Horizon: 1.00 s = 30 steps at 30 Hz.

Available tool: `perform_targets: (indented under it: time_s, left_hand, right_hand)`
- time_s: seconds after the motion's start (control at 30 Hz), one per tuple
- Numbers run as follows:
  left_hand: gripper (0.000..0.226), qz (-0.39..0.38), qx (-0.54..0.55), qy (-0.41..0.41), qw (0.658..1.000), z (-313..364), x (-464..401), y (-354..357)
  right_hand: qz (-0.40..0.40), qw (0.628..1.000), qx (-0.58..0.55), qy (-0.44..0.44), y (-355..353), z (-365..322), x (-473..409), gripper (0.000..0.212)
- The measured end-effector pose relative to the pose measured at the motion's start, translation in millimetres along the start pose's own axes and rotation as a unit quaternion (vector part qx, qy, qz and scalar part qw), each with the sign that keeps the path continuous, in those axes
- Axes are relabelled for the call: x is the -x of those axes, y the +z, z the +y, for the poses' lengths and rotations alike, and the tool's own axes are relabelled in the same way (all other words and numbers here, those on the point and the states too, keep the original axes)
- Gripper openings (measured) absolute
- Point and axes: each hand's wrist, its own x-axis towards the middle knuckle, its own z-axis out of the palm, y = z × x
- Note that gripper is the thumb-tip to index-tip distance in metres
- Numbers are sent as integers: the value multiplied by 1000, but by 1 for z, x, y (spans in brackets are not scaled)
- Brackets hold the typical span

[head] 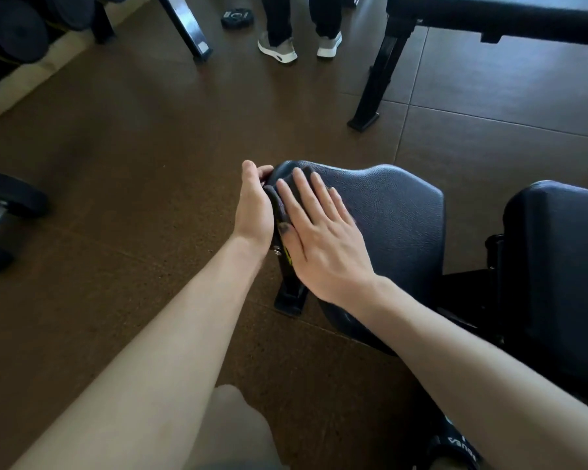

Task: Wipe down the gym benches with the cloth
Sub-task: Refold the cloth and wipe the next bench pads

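Cloth (pixel 279 198) under right hand (pixel 319 239)

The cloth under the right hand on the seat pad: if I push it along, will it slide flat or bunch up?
The cloth is probably floppy: it already drapes in folds over the seat pad's front edge. It looks thin and light, so it may bunch unless the right hand presses it flat. The pad's pebbled surface likely adds some drag; the left hand cupping the edge should help keep it in place.

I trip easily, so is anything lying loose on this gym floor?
Yes: a black dumbbell lies on the brown floor at left, and a small black weight plate sits near someone's grey sneakers at top.
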Motion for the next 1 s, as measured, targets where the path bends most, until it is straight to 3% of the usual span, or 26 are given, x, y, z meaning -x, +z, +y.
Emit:
perform_targets:
  time_s: [0.1, 0.17, 0.33, 0.47, 0.6, 0.7, 0.83, 0.93, 1.0]
  left_hand:
    - [61, -14, 9, -9, 1000, -1, -1, 1]
    - [62, -11, 22, -17, 1000, -2, -2, 3]
    - [55, 11, -15, 12, 1000, -4, -2, 7]
    - [50, 62, -37, 33, 997, -8, -5, 10]
    - [48, 120, -51, 43, 991, -10, -2, 17]
    - [43, 132, -51, 42, 989, -10, 1, 21]
    - [43, 128, -53, 40, 990, -10, 2, 21]
    - [45, 121, -44, 41, 991, -11, 2, 21]
    - [44, 118, -46, 41, 991, -12, 2, 20]
  right_hand:
    - [-29, 999, 3, -44, -6, 12, -22, 57]
    - [-37, 999, -11, -24, -7, 20, -47, 57]
    - [-49, 986, -57, 150, -15, 72, -73, 52]
    - [-39, 954, -67, 291, -16, 116, -12, 56]
    - [-41, 915, -83, 394, -13, 91, 55, 60]
    - [-30, 912, -68, 404, -8, 48, 94, 62]
    - [-44, 937, -32, 344, -5, 11, 116, 74]
    - [-30, 940, -44, 338, -4, 46, 98, 64]
    - [-18, 916, -80, 393, -6, 77, 75, 61]
